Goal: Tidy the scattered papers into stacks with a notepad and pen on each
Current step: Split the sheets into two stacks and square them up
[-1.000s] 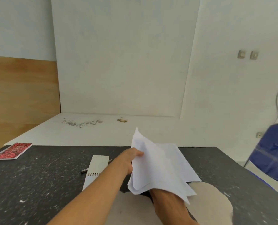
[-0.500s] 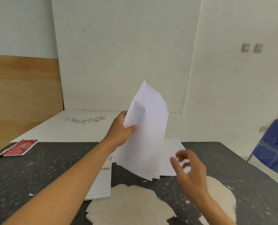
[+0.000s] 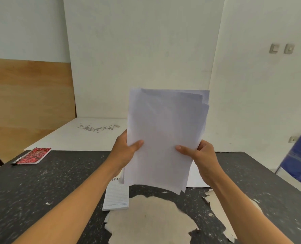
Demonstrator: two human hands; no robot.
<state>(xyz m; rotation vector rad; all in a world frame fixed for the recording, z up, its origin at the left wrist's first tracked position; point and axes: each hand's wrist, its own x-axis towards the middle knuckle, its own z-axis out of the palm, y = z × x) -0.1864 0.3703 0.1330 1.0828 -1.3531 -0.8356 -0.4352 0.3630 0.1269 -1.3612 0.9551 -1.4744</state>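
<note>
From the head camera, both hands hold a sheaf of white papers point(image 3: 165, 138) upright above the dark speckled surface point(image 3: 46, 187). The left hand point(image 3: 124, 152) grips the sheaf's left edge with its thumb across the front; the right hand point(image 3: 201, 159) grips the right edge the same way, thumb on the front and fingers behind. The sheets are not squared: the top right corner shows several stepped edges, and the bottom edge slants down to the right, clear of the surface.

Below the sheaf, a white lined notepad point(image 3: 117, 196) lies flat with its spiral binding at the far end, partly hidden by the left forearm and the papers. Its near edge touches a pale patch point(image 3: 151, 219) where the dark covering has peeled away; a second ragged patch runs along the right side. More white paper point(image 3: 196, 178) lies flat behind the sheaf, just right of it, under the right wrist.

At the far left corner of the surface rests a red notebook point(image 3: 34, 155), with a dark pen point(image 3: 14, 162) touching its left edge, well apart from the hands. The stretch of surface between that notebook and the left arm is bare. A blue chair point(image 3: 299, 159) stands past the right edge.
</note>
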